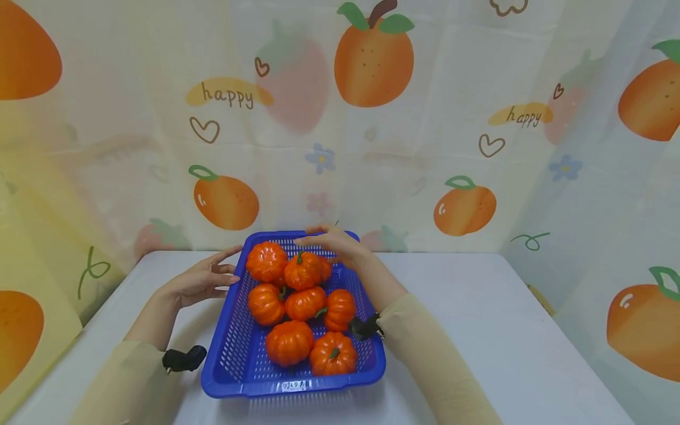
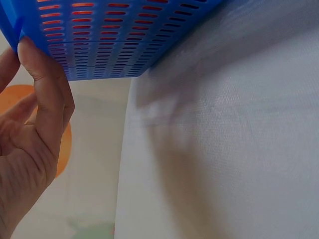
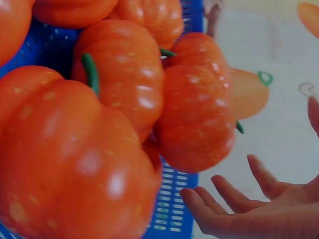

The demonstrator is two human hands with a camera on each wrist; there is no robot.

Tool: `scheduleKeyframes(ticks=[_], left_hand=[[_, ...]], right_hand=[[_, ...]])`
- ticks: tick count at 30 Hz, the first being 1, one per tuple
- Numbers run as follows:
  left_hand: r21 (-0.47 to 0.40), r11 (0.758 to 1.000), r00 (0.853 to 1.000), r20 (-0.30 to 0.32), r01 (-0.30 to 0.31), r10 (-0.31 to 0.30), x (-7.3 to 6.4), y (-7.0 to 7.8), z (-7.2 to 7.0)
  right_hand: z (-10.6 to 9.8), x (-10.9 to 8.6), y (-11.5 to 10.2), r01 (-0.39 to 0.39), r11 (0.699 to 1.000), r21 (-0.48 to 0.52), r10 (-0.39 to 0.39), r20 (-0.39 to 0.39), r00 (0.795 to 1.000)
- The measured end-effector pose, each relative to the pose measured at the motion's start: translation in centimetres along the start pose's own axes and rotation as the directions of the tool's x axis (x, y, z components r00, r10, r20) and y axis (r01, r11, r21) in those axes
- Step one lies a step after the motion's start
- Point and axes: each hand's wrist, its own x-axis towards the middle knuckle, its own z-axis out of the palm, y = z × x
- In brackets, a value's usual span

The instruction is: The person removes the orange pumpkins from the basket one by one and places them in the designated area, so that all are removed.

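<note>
A blue plastic basket [image 1: 294,386] with slotted walls holds several small orange pumpkins [image 1: 289,343] with green stems. At its left side my left hand [image 1: 199,280] has its fingertips against the outer rim. The left wrist view shows those fingers [image 2: 46,82] at the rim of the basket wall [image 2: 94,69]. Over the basket's far right part hovers my right hand [image 1: 340,243], fingers spread and loosely bent, with nothing in them. In the right wrist view the right hand [image 3: 259,204] is apart from the nearest pumpkin [image 3: 197,119].
The basket stands on a white table [image 1: 451,330]. Behind it hangs a pale curtain [image 1: 372,177] printed with oranges, hearts and flowers. A black strap-like device [image 1: 184,358] sits at the left wrist, and another black device [image 1: 365,326] at the right.
</note>
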Motion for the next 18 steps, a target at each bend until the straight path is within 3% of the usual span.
scheduleKeyframes(ticks=[8, 18], left_hand=[[-0.027, 1.0, 1.0, 0.003, -0.013, 0.014, 0.2, -0.1, 0.1], [-0.076, 0.997, 0.999, 0.02, -0.029, 0.03, 0.3, -0.5, 0.0]], right_hand=[[1.0, 1.0, 1.1, 0.003, 0.987, -0.159, 0.005, 0.048, 0.999], [1.2, 1.2, 1.6, 0.029, 0.957, -0.288, -0.004, 0.087, 0.996]])
